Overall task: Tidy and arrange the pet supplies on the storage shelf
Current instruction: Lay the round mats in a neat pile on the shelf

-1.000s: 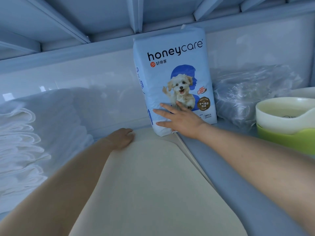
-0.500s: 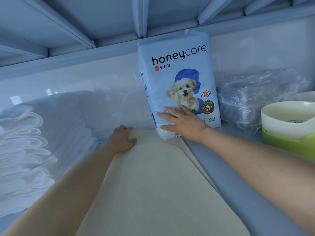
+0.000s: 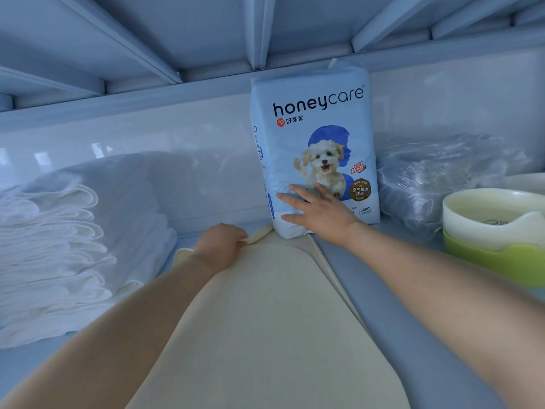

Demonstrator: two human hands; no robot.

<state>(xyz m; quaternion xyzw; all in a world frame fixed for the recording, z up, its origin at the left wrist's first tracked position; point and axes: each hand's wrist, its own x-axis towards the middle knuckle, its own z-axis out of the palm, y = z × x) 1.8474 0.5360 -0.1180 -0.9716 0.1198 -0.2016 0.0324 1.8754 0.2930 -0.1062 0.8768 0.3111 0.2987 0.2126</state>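
Observation:
A light blue "honeycare" pad pack (image 3: pixel 312 119) with a puppy picture stands upright at the back of the shelf. My right hand (image 3: pixel 318 215) presses flat against its lower front, fingers straight and spread. A cream mat (image 3: pixel 265 320) lies flat on the shelf (image 3: pixel 413 335) in front of the pack. My left hand (image 3: pixel 219 245) pinches the mat's far edge, which curls up beside the pack's lower left corner.
A stack of folded white pads (image 3: pixel 59 246) fills the left side. A crumpled clear plastic bag (image 3: pixel 436 178) sits right of the pack. Stacked bowls, cream over green (image 3: pixel 495 231), stand at the right edge. The shelf above hangs low.
My left hand has taken hold of the mat's far edge and lifted it into a curl. My right hand stays flat on the pack.

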